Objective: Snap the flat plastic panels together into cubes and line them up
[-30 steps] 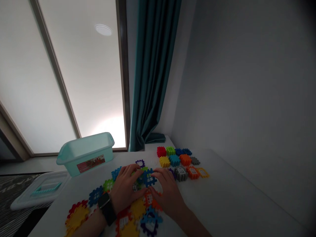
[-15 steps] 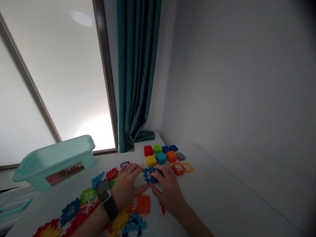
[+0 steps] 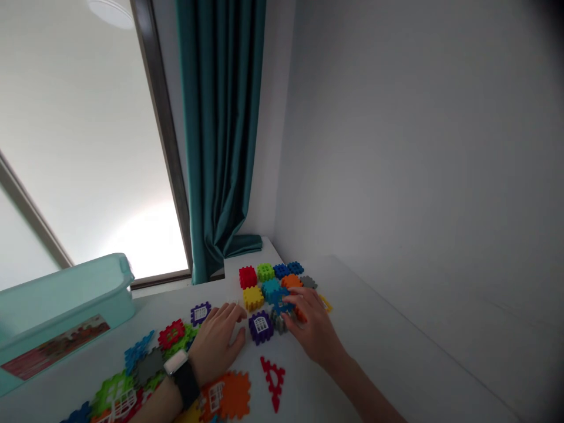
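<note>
A blue notched building tile (image 3: 281, 299) is pinched between the thumb and fingers of my right hand (image 3: 312, 324), above the grouped blocks. Beneath it, partly covered, is a grey block (image 3: 278, 321); beside that sits a purple block with a white window (image 3: 261, 327). My left hand (image 3: 220, 336), with a watch on the wrist, rests over the table, thumb and fingers apart and holding nothing. Close to its fingertips lies a purple window tile (image 3: 201, 313). Below the hands are a red triangular piece (image 3: 274, 383) and an orange tile (image 3: 236, 395).
Red (image 3: 247, 277), green (image 3: 265, 272) and yellow (image 3: 253, 298) blocks stand grouped at the back. Loose tiles, such as a grey one (image 3: 150, 367), spread across the left. A turquoise tub (image 3: 117, 296) stands at far left. A wall (image 3: 396, 176) borders the right.
My right hand has carried the blue tile away from my left hand, toward the grouped blocks. My left hand has let go. The view has turned right, uncovering the purple block and red triangular piece.
</note>
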{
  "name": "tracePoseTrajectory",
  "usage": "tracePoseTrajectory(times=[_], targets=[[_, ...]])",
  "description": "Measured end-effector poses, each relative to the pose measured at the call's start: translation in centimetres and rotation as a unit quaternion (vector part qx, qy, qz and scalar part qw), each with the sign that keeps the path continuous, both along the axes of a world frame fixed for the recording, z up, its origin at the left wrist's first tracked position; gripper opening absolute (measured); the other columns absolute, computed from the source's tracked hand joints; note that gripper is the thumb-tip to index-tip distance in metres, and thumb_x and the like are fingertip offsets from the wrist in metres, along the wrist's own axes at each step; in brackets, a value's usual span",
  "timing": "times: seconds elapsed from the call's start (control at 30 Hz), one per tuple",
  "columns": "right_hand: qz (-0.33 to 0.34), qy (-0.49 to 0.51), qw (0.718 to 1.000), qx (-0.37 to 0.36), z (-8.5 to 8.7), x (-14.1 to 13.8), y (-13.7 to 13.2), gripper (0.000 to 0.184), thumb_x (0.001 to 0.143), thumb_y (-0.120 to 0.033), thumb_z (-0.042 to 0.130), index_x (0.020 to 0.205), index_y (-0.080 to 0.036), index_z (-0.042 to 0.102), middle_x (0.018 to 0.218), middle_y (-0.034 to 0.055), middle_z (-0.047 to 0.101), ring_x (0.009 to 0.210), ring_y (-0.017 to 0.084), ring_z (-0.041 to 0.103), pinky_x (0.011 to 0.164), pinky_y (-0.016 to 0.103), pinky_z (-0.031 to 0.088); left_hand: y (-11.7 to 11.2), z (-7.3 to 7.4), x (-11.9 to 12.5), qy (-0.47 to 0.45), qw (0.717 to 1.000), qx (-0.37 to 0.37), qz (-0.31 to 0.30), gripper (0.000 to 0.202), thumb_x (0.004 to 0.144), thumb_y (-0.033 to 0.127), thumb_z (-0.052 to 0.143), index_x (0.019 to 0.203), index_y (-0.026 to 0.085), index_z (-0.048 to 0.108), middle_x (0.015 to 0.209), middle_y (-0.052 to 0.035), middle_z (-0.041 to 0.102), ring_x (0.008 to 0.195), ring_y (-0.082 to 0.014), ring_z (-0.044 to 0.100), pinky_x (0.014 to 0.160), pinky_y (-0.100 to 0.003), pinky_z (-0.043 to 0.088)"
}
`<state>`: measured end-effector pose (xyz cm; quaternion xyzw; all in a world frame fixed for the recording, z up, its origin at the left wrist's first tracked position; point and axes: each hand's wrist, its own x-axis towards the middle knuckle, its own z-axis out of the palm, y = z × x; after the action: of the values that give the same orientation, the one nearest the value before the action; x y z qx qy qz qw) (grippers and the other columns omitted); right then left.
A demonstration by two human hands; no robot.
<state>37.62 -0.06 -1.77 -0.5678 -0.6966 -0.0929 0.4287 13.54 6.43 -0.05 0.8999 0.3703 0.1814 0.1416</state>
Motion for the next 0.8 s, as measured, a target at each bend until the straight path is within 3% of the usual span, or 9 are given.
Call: tracePoseTrajectory(times=[0.17, 0.4, 0.6, 0.8], targets=[[-0.012, 0.025, 0.999, -0.023, -0.2, 4.6, 2.2, 0.017, 0.087, -0.026, 0.062, 0.103, -0.025, 0.066, 0.119, 0.0091, 0.064, 0.112, 0.028, 0.059, 0.098, 0.047, 0.048, 1.0, -1.4, -0.3, 0.032, 0.999, -0.006, -0.001, 0.018, 0.091, 0.019, 0.044, 0.097, 0.022, 0.061, 0.108, -0.0062, 0.066, 0.103, -0.0250, 0.061, 0.091, -0.042, 0.048], [-0.036, 0.037, 0.998, -0.040, -0.9, 9.2, 6.2, 0.018, 0.086, -0.027, 0.060, 0.101, -0.023, 0.069, 0.117, 0.0099, 0.066, 0.113, 0.029, 0.059, 0.101, 0.048, 0.046, 1.0, -1.9, -0.5, 0.056, 0.998, -0.020, -0.015, 0.015, 0.093, 0.024, 0.049, 0.098, 0.024, 0.063, 0.113, -0.0050, 0.066, 0.110, -0.0255, 0.059, 0.098, -0.044, 0.046], [-0.057, 0.048, 0.996, -0.058, -2.0, 12.3, 9.7, 0.017, 0.085, -0.028, 0.060, 0.098, -0.022, 0.070, 0.114, 0.0100, 0.068, 0.111, 0.029, 0.060, 0.100, 0.048, 0.046, 1.5, -3.0, -0.7, 0.059, 0.998, -0.020, -0.021, 0.016, 0.094, 0.030, 0.051, 0.103, 0.026, 0.063, 0.117, -0.0051, 0.065, 0.114, -0.0262, 0.058, 0.101, -0.044, 0.046], [-0.050, 0.040, 0.994, -0.086, -3.2, 13.5, 12.6, 0.020, 0.082, -0.022, 0.062, 0.100, -0.021, 0.069, 0.112, 0.0085, 0.069, 0.109, 0.026, 0.060, 0.100, 0.043, 0.046, 1.6, -2.8, -0.5, 0.056, 0.998, -0.039, -0.007, 0.019, 0.094, 0.032, 0.051, 0.105, 0.026, 0.065, 0.116, -0.0059, 0.066, 0.113, -0.0265, 0.060, 0.101, -0.044, 0.047]])
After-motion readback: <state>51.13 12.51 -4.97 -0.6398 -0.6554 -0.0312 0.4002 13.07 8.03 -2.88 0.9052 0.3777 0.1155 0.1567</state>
